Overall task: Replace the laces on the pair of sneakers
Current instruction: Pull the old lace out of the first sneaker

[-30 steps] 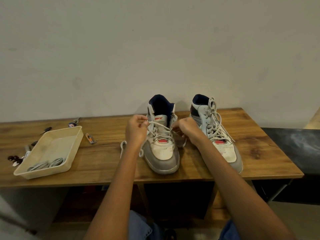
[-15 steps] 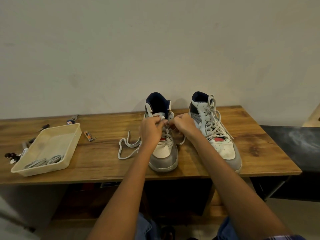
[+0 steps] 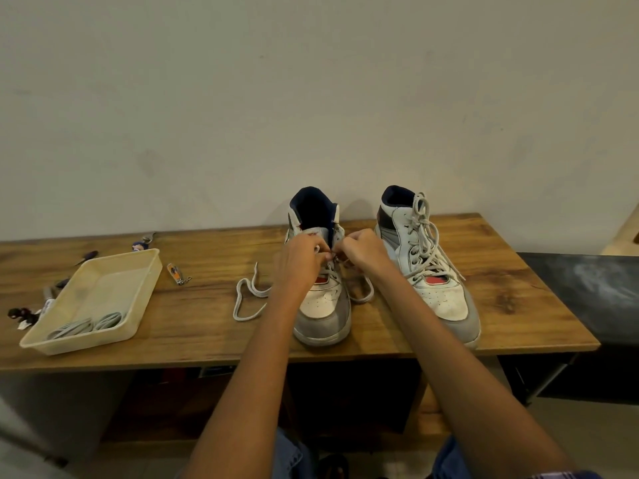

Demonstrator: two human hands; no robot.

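1. Two sneakers stand toe-forward on the tabletop (image 3: 207,333), right of its middle, heels toward the back edge.
2. The left sneaker (image 3: 323,305) is the one being worked on. Its lace (image 3: 247,299) is out of the upper eyelets: one loose end lies on the wood to its left, a loop lies to its right, and a few crossings remain low down.
3. Both hands meet over its tongue. The left hand (image 3: 301,262) has its fingers curled, pinching the lace; the right hand (image 3: 363,252) is curled likewise, pinching a strand at the eyelets.
4. The right sneaker (image 3: 432,271), near the right edge, is laced to the top and looks untouched.
5. A tray (image 3: 145,271) near the front-left corner holds coiled grey laces (image 3: 86,324), probably the replacements.
6. My judgement: early stage. The first lace is partly out; what remains is finishing that, unlacing the second sneaker, and threading new laces into both.
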